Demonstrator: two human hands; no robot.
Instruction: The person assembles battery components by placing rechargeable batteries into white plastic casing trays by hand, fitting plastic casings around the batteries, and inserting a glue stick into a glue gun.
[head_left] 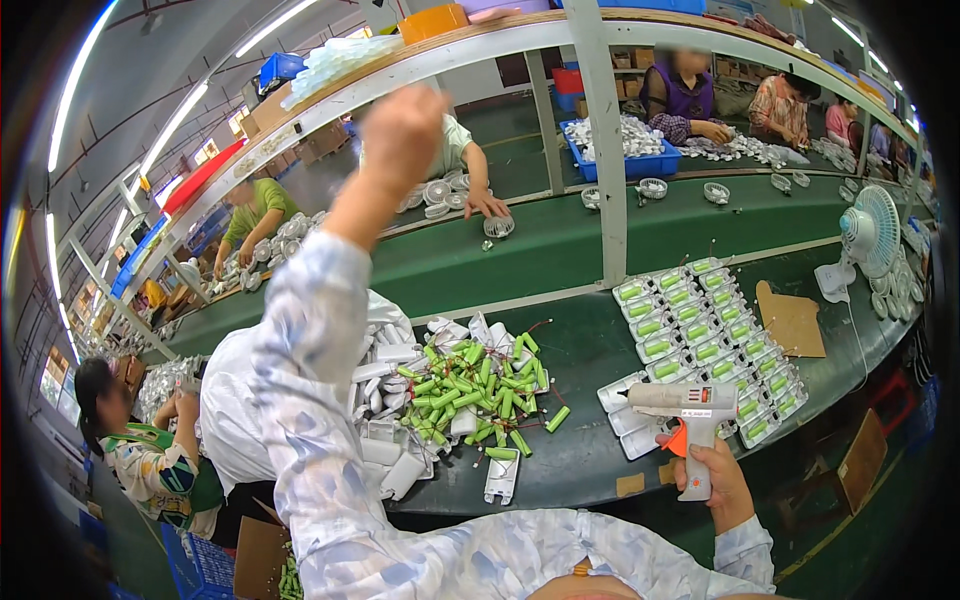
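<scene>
My right hand [718, 475] is wrapped round the handle of a white glue gun [688, 402] with an orange trigger, its nozzle pointing left. Beneath and beyond the gun lie rows of white plastic casings [690, 310], many holding a green battery cell. My left hand [405, 140] is raised high toward the shelf, smeared by motion, so its fingers cannot be made out. Below that arm, green batteries [470, 390] with thin wires are heaped over white casings [385, 450]. One casing [502, 478] with a green battery across its top sits alone near the table's front edge.
A white shelf post [598, 150] and overhead shelf stand beyond the table. Behind them runs a green conveyor belt [540, 250] carrying fan parts, with several co-workers along it. A small fan [870, 235] and a cardboard piece [790, 322] are on the right. Another person [150, 460] sits at left.
</scene>
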